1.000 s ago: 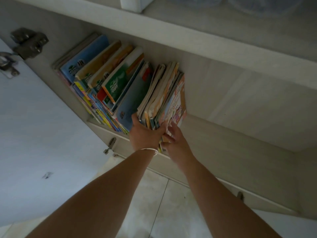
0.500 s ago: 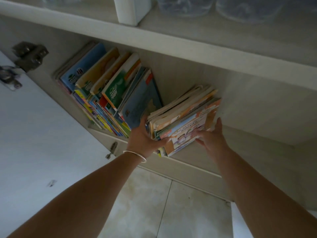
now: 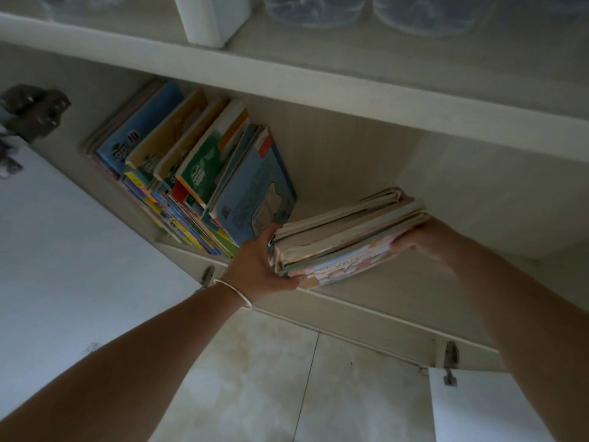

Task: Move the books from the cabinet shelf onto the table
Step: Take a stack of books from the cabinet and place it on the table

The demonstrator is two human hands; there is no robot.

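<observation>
**A loose bundle of thin books, held at both ends**

Right of centre in the frame, a bundle of books (image 3: pixel 347 237) lies tipped nearly flat at the front lip of the cabinet shelf (image 3: pixel 376 301). The left hand (image 3: pixel 264 266) clamps the near end, with the thumb (image 3: pixel 288 283) under the lowest cover. The right hand (image 3: pixel 424 239) is wrapped around the far end, its fingers mostly hidden behind the pages, so both hands are closed on the same bundle. To the upper left, the remaining books (image 3: pixel 197 173) lean in a row against the cabinet side, just beside the left hand. The table is not in view

The bundle looks like several thin paperbacks with soft, worn covers and curled edges. Judged from that, it is probably moderately heavy as a block yet floppy, and glossy covers may slide against each other, so a middle book could slip out if the squeeze eases. Pressing inward from both short ends, with thumbs beneath for support, seems the sound hold; keeping the bundle level should stop it fanning open
</observation>
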